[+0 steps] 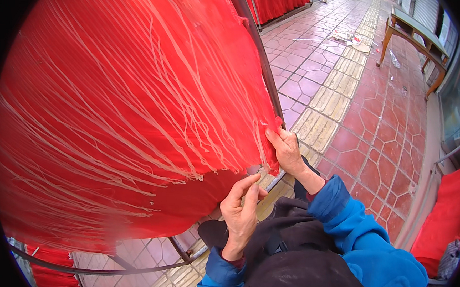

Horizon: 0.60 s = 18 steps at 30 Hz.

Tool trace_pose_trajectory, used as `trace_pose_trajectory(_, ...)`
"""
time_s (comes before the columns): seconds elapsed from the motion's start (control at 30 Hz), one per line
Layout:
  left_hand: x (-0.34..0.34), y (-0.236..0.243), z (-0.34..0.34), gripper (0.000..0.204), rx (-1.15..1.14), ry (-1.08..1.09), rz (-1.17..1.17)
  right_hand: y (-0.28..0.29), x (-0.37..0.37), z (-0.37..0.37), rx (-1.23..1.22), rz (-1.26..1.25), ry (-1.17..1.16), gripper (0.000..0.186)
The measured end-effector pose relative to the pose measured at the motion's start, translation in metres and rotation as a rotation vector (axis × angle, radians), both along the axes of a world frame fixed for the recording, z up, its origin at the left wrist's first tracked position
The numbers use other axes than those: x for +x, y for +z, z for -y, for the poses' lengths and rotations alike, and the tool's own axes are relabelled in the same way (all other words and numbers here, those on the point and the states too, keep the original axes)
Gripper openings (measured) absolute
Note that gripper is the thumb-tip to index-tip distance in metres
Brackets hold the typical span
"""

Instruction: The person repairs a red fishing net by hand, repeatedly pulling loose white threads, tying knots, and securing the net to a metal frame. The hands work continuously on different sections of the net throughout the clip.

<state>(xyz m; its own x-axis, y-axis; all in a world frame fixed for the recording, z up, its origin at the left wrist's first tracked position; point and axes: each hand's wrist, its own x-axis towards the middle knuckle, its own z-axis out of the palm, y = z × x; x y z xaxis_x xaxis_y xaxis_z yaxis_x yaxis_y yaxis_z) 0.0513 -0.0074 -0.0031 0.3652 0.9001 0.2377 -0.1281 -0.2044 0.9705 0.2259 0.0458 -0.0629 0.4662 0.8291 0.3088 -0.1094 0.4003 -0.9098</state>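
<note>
A large red cloth (132,97) fills the left and middle of the head view, with many long pale threads (186,114) hanging loosely down its surface. My right hand (288,153) is closed on the lower right corner of this cloth, its thumb lying on the front. Just below the cloth's bottom edge is my left hand (239,211), thumb and fingers bent together in a pinch. Whatever may be between those fingertips is too small to make out. Several thread ends gather close above the left hand.
A dark metal frame (255,42) runs along the cloth's right side, and a curved bar (132,269) passes below. More red cloth hangs at the back (282,1) and lies at lower right (447,214). A wooden table (412,27) stands on the tiled pavement (369,182); litter (350,37) lies farther off.
</note>
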Motion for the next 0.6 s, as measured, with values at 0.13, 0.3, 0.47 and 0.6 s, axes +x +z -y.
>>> trace_pose_trajectory(0.13, 0.006, -0.004, -0.026, 0.012, 0.188, 0.308, -0.185, 0.003, 0.000, 0.003, 0.034, -0.037, 0.018, 0.027)
trace_pose_trajectory(0.3, 0.015, 0.003, -0.074, 0.009, 0.546, 0.563, -0.265, 0.004, 0.000, 0.008, -0.016, -0.043, 0.047, 0.025)
trace_pose_trajectory(0.47, 0.028, 0.013, -0.087, 0.012, 0.794, 0.711, -0.425, 0.006, -0.001, 0.006, 0.000, -0.057, 0.046, 0.023)
trace_pose_trajectory(0.6, 0.035, 0.018, -0.096, 0.012, 0.868, 0.765, -0.484, 0.007, 0.000, 0.008, -0.022, 0.014, 0.034, 0.028)
